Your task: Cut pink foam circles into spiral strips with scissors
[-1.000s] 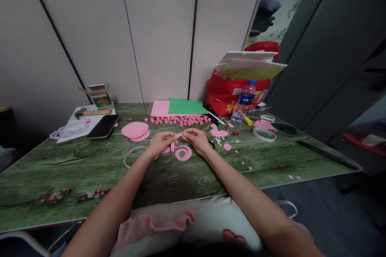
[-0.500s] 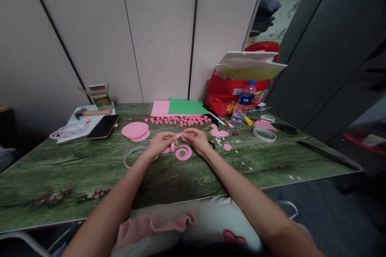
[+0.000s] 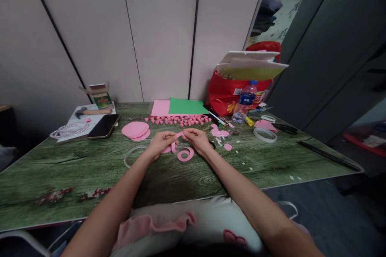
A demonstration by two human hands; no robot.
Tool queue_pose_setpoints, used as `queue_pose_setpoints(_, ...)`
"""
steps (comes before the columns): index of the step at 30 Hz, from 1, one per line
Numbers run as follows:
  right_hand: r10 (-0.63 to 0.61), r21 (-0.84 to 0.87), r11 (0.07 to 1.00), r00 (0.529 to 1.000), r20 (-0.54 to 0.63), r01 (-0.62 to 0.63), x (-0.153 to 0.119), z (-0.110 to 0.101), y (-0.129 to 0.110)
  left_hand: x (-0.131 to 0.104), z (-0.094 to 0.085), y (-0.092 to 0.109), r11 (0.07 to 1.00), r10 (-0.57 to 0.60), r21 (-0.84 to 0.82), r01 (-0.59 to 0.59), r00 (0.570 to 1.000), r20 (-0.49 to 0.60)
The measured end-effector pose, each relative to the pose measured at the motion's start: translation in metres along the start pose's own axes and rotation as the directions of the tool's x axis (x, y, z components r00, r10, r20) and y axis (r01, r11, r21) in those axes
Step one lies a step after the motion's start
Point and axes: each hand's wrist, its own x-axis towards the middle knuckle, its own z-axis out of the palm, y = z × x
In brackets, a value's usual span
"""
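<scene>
Between my two hands runs a pink paper strip [image 3: 185, 155] cut as a spiral; its loose coil hangs down to the tabletop. My left hand [image 3: 162, 143] is closed on the strip, fingers pinched. My right hand [image 3: 195, 139] pinches the strip's upper end, fingertips close to those of the left. Just behind the hands lie rows of small pink rolled paper roses [image 3: 181, 121]. Pink paper discs [image 3: 135, 129] are stacked to the left. A roll of clear tape [image 3: 132, 156] lies beside my left wrist, partly covered by it.
On the left are a phone [image 3: 103, 125], a hammer [image 3: 93, 112], a bead string [image 3: 69, 129] and a small open box [image 3: 101, 95]. Green paper [image 3: 187, 106] lies at the back. A red bag [image 3: 221, 92], a water bottle [image 3: 245, 102], another tape roll [image 3: 264, 135] and pink scraps [image 3: 219, 131] are on the right.
The spiral's hanging coil has loosened and shifted slightly right, with a longer curl showing below the fingers. Both hands stay almost in place.
</scene>
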Motion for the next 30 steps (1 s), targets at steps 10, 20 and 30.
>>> queue_pose_setpoints(10, 0.028, -0.009, 1.0, 0.999, 0.017, -0.028, -0.0008, -0.0018, -0.0013, -0.0009, 0.0005, 0.0003, 1.0, 0.011, -0.001, -0.011, 1.0, 0.013)
queue_pose_setpoints(20, 0.021, -0.007, 1.0, 1.0, -0.02, -0.022, -0.0038, 0.0022, -0.003, -0.0009, -0.0001, 0.0001, 0.999, 0.029, 0.035, -0.029, 0.999, 0.014)
queue_pose_setpoints(30, 0.018, 0.021, 1.0, 1.0, 0.018, -0.019, -0.0027, 0.0027, -0.0035, 0.0002, -0.0001, 0.0012, 1.0, 0.007, 0.009, -0.007, 1.0, -0.006)
